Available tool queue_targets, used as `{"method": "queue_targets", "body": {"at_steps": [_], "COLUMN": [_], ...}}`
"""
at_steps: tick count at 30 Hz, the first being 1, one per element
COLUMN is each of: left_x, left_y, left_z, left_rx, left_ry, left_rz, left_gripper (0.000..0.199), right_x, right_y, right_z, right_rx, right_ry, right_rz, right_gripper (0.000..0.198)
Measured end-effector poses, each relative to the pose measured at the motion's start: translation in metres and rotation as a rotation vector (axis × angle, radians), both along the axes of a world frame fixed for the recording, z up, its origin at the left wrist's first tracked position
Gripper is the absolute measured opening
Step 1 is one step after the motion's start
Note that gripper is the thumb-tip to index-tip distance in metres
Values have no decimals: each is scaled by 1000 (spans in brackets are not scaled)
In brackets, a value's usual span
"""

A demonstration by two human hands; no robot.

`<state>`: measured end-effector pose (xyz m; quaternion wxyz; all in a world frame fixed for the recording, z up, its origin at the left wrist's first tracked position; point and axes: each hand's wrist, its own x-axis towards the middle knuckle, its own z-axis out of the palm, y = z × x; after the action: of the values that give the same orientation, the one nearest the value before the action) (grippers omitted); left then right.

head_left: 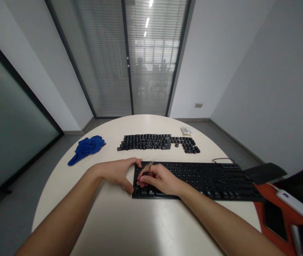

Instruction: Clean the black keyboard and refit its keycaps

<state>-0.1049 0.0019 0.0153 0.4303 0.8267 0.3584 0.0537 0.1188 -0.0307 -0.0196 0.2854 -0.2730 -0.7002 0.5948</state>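
Note:
A black keyboard (pixel 199 177) lies across the near part of the table, with many of its keycaps off. My left hand (pixel 116 173) spans its left end, thumb at the near corner and index finger at the far one, gripping it. Over the left keys, my right hand (pixel 160 179) is closed on a slim metal tool that looks like tweezers (pixel 149 165). Its two thin ends stick up above the fingers; the lower end is mostly hidden by the hand. A few keycaps (pixel 147 193) remain along the near left edge.
Beyond the keyboard, loose black keycaps (pixel 147 141) are laid out in rows. A crumpled blue cloth (pixel 88 147) is at left, a small clear bag (pixel 186 131) at the back right. To the right are a white power strip (pixel 298 206) and a phone (pixel 275 219) on an orange surface.

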Motion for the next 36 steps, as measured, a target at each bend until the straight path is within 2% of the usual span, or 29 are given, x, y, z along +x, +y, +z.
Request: {"method": "queue_targets", "body": {"at_steps": [5,9,13,18,20,24,30,36], "left_x": [1,2,9,29,35,42,44,45], "left_y": [-3,-2,-1,-15,-22,-28,-25,-27], "left_z": [5,11,6,-21,-31,-41,-44,-44], "left_rx": [11,28,106,138,155,201,238,246], "left_ry": [-8,-9,-83,-360,-432,-443,-458,-443], "left_rz": [11,18,189,421,500,506,594,637], "left_gripper": [64,57,45,25,27,29,22,27], "right_x": [-3,-1,9,19,19,18,15,13], "right_y": [0,3,11,17,17,16,14,15], "right_z": [-3,-2,2,4,4,2,2,-1], "right_rx": [-94,-126,-117,-155,-161,-153,-85,-41], "right_ry": [37,99,178,204,203,194,185,164], "right_rz": [-74,-191,-370,-522,-536,-520,-447,-434], "right_gripper": [33,37,40,45,46,47,42,40]}}
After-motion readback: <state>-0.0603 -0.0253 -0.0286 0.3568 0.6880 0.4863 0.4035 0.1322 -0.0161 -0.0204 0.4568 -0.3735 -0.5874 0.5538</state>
